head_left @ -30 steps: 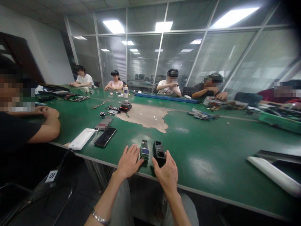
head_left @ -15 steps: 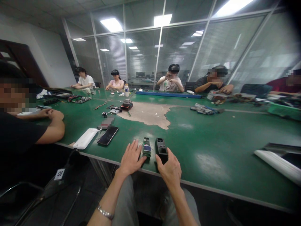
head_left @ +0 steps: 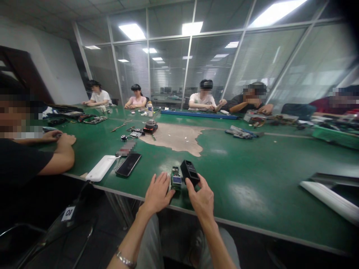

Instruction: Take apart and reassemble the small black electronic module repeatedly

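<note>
Near the table's front edge lies a narrow green circuit board (head_left: 176,178) with a small bluish display on it. Flat on the table just left of it rests my left hand (head_left: 157,191), fingers spread, the thumb tip close to the board's lower end. My right hand (head_left: 201,193) grips a black plastic housing (head_left: 190,171) with cut-outs by its near end, thumb on one side and fingers on the other. The housing is tilted beside the board; whether it touches the table I cannot tell.
To the left lie a black smartphone (head_left: 128,164) and a white power bank (head_left: 101,168). A brown patch (head_left: 176,136) covers the table's middle, with gloves (head_left: 242,132) beyond. At right sits a white-edged frame (head_left: 327,194). A co-worker's arm (head_left: 60,157) rests at left.
My right hand has closed on the black housing and tipped it up, turning its far end leftward toward the circuit board. My left hand stays about where it was.
</note>
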